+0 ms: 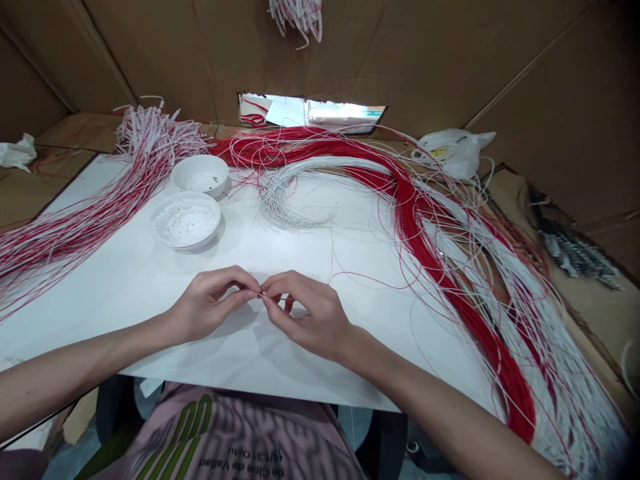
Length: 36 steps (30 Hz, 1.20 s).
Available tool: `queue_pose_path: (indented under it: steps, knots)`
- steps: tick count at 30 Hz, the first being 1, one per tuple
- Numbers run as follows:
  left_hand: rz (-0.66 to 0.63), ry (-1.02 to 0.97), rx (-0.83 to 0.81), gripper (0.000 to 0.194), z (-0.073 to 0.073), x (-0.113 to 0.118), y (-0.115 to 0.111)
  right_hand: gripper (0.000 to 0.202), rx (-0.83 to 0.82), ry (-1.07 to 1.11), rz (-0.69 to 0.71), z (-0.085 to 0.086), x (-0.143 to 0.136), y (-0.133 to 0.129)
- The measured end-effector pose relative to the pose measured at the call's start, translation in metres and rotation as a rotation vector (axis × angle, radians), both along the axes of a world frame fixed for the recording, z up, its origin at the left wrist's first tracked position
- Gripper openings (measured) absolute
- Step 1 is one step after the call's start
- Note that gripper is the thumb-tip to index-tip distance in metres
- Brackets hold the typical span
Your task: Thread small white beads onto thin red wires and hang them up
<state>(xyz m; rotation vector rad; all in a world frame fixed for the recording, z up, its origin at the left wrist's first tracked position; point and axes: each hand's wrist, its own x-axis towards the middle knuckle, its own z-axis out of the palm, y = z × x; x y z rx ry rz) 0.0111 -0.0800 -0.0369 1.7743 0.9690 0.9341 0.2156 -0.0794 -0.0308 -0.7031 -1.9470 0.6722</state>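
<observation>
Pinching a skinny strand (261,295) with left grip (213,303) and right grip (313,313), both squeezed narrow, over the white surface (280,253); looks reddish and wire-thin, honestly too tiny to make out much more.

Brown cardboard walls (165,60) stood behind the white table (125,273) and at both its sides, and straight crease lines (530,63) ran across them. In the back wall (415,60) there was a low, wide opening (320,115), cut with rough edges, and it was brighter than the cardboard around it. Soft shadows (223,233) lay on the table. Below its near edge (260,390), a greyish floor (354,427) was visible beside unclear dark shapes (384,440).
</observation>
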Motion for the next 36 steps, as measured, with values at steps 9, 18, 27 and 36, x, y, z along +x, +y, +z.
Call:
queue_pose_path:
  steps: [9, 18, 27, 36]
  knots:
    - [0.011, -0.001, -0.005, 0.008, -0.0003, 0.0005, -0.0006, 0.009, 0.003, 0.004, 0.023, -0.003, 0.0005, 0.0017]
    - [0.012, 0.051, 0.101, 0.008, -0.0018, -0.0001, -0.0012, 0.01, 0.01, -0.016, 0.022, -0.0049, 0.0007, 0.0018]
    - [0.039, 0.131, 0.273, 0.011, -0.0023, -0.0006, -0.0022, 0.009, 0.127, -0.092, -0.055, -0.0061, 0.0028, 0.0046]
    - [0.02, 0.19, 0.43, 0.019, 0.0, 0.0013, -0.0019, 0.011, 0.176, -0.155, -0.076, -0.0083, 0.0021, 0.0045]
